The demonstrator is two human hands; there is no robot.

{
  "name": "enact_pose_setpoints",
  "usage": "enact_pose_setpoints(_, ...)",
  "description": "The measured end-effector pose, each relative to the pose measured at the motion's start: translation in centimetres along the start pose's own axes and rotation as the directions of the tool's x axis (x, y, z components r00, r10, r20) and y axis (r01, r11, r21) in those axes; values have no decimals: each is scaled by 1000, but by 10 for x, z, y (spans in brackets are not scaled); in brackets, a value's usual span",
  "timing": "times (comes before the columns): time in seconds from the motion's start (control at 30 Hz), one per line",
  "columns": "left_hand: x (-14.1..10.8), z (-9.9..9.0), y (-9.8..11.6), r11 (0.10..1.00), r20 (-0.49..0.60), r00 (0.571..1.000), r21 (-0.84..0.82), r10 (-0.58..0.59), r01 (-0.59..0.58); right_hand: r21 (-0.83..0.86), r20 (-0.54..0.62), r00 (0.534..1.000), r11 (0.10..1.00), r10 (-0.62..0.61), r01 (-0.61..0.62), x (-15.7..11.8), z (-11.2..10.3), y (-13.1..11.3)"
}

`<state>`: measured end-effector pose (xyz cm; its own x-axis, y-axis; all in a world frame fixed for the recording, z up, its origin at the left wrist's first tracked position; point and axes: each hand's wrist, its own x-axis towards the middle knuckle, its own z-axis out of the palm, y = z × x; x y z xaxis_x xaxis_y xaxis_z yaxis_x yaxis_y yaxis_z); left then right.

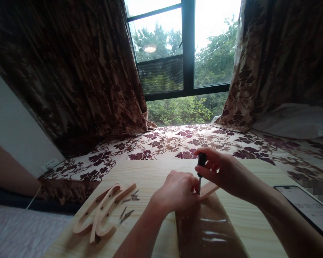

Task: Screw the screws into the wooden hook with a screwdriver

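My right hand point(224, 172) grips the black handle of a screwdriver point(201, 165) between thumb and fingers. The screwdriver stands nearly upright, its metal shaft running down to my left fingertips. My left hand point(177, 190) is closed low around the end of a pale wooden hook point(210, 189), beside the screwdriver's tip. That hook lies at the far end of a brown, shiny, tape-wrapped block point(207, 229). My left hand hides part of the hook, and the tip with any screw under it is not visible.
Several curved wooden hooks with dark holes point(107, 211) lie at the left of the pale wooden board point(148, 172). Loose screws point(127, 216) are scattered beside them. A phone point(308, 208) lies at the right, near my forearm. Behind are floral fabric point(188, 139), curtains and a window.
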<state>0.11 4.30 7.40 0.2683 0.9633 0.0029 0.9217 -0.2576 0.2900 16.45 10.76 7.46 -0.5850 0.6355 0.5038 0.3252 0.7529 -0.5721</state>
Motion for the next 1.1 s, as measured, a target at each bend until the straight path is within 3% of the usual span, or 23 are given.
enact_pose_setpoints(0.17,-1,0,1,1000,-10,1000,6,5,-5,30,7,1000,999,-24,24,-1,-1,-3)
enact_pose_setpoints(0.33,-1,1,1,1000,-22,1000,2,13,-13,-86,-31,1000,996,-6,3,0,0,-3)
enact_pose_setpoints(0.63,0,2,-2,1000,-31,999,-1,24,-25,118,48,999,993,9,-15,-3,-5,-10)
enact_pose_setpoints(0.87,1,4,-2,999,-23,999,8,33,-32,-54,-27,1000,999,5,-6,1,2,-6)
enact_pose_setpoints(1.1,-1,6,-3,999,-50,997,16,53,-52,-6,-2,1000,1000,-21,21,-2,-1,-8)
